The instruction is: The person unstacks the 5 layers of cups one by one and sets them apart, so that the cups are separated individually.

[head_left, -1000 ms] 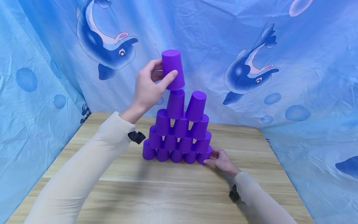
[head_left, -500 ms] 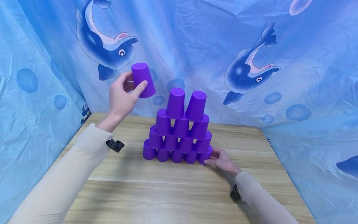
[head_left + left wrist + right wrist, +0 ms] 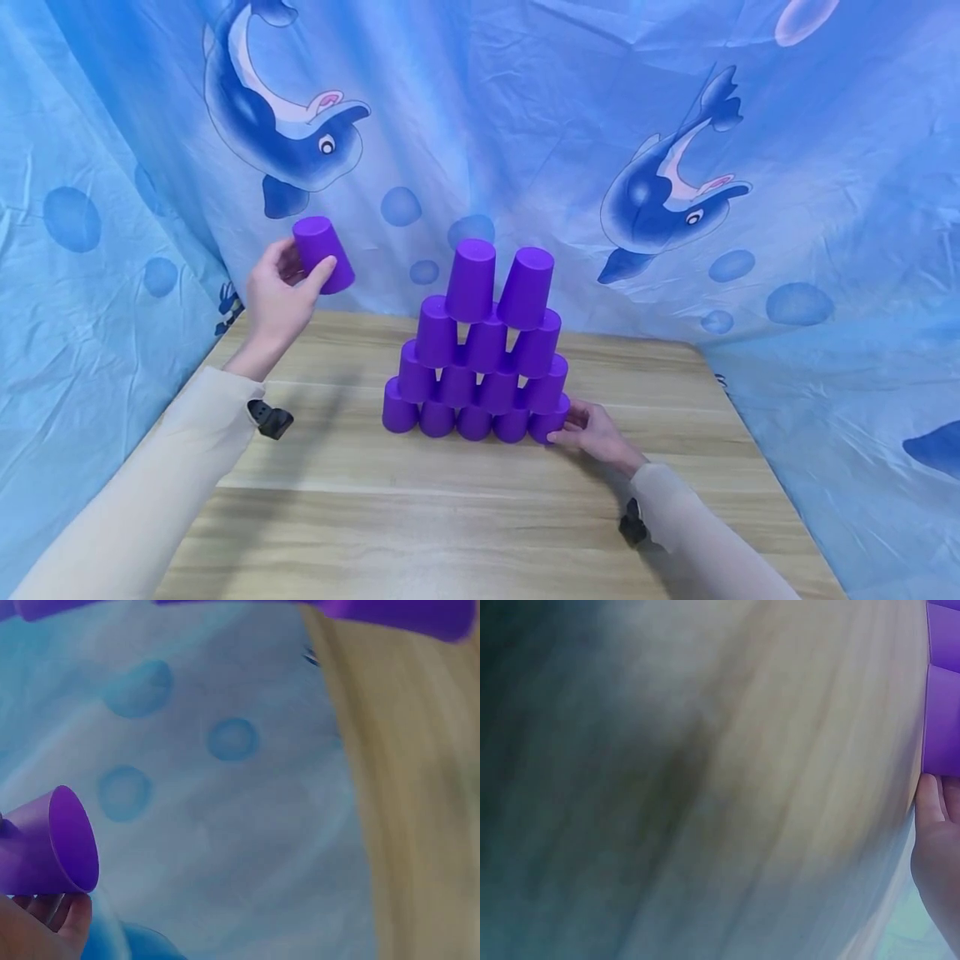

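A purple cup, mouth down and tilted, is held in the air by my left hand, thumb in front and fingers partly hidden behind it. In the left wrist view the open mouth of this cup faces right. To its right stands a pyramid of upside-down purple cups in several rows, with two cups on its top row. At the pyramid's lower right, my right hand grips the end cup of the bottom row, thumb at the front. The right wrist view catches only that hand's edge.
The pyramid stands on a wooden table. Behind and at both sides hangs a blue curtain printed with dolphins and bubbles. A small black device is strapped on the left wrist, another on the right.
My left hand has carried its cup from just above the top row leftward and down, away from the pyramid. The right hand and the stacked cups have stayed in place.
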The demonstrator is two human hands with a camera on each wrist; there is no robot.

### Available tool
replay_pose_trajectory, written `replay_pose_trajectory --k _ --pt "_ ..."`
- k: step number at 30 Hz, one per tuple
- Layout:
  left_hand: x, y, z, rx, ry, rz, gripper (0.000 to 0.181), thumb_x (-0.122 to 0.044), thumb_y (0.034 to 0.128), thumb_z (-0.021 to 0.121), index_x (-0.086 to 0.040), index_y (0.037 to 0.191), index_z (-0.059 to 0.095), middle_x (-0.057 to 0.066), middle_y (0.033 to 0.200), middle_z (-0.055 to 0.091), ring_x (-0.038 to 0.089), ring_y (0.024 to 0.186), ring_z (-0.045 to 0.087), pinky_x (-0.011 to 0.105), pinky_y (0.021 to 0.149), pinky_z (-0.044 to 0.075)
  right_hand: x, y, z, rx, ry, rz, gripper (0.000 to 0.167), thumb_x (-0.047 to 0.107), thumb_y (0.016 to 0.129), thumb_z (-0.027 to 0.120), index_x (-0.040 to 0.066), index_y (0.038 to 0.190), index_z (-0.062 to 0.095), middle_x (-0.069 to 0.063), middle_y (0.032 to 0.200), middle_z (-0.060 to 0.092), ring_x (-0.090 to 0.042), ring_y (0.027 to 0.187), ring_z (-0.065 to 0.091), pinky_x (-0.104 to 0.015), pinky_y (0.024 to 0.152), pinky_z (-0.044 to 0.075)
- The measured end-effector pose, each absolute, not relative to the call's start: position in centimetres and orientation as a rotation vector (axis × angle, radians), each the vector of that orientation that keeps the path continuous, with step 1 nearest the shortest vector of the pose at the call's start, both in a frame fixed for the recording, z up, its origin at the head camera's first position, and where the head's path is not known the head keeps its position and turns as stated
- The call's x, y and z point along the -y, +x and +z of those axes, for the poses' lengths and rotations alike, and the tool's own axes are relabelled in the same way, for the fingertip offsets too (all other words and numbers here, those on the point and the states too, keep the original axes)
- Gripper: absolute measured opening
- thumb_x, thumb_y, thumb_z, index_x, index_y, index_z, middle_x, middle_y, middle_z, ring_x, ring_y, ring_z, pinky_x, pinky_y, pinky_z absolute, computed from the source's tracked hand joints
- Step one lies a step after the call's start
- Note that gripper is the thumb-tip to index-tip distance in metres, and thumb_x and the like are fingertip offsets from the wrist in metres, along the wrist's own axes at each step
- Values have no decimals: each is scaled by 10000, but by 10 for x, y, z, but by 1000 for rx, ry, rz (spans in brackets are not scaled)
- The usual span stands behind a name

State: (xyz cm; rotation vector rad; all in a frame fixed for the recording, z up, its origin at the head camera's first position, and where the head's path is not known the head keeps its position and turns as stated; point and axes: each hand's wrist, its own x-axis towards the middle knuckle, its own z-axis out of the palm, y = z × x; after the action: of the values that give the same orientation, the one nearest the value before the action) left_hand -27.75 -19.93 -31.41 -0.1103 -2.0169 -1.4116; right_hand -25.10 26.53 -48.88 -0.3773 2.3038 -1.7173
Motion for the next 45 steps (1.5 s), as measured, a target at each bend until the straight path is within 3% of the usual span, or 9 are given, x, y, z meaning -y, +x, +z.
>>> replay_pose_trajectory --k 9,13,27,37,45 --pt "249 -283 -360 2109 117 -1322 549 -346 884 676 -1 1293 555 214 1177 613 278 1030 596 281 894 493 -269 -255 -502 -2350 -374 -1693 636 109 765 810 -10 1318 519 -140 1252 590 -268 1146 559 -365 994 420" --pt "274 -284 -383 2171 276 -1338 621 -362 895 655 -2 1367 475 226 1235 577 268 1056 578 270 906 479 -268 -254 -502 -2342 -364 -1703 645 101 763 811 -23 1321 512 -151 1255 586 -276 1150 556 -373 1000 413" --pt "343 -277 -450 2321 645 -1340 770 -415 914 594 0 1476 270 273 1386 426 408 1240 440 438 1034 370 -269 -255 -505 -2282 -382 -1751 647 91 770 804 -20 1331 502 -153 1273 573 -281 1166 545 -352 1006 406" --pt "364 -264 -470 2359 777 -1373 805 -435 939 525 10 1495 151 313 1452 284 447 1332 153 584 1064 195 -268 -256 -504 -2292 -339 -1732 654 106 769 807 3 1339 503 -134 1284 570 -268 1172 542 -348 1006 406" --pt "372 -264 -478 2423 762 -1338 803 -416 948 508 20 1488 102 332 1478 199 512 1319 129 632 1051 169 -269 -255 -504 -2287 -346 -1741 647 88 779 796 -16 1342 494 -151 1284 566 -282 1173 539 -357 1014 399"
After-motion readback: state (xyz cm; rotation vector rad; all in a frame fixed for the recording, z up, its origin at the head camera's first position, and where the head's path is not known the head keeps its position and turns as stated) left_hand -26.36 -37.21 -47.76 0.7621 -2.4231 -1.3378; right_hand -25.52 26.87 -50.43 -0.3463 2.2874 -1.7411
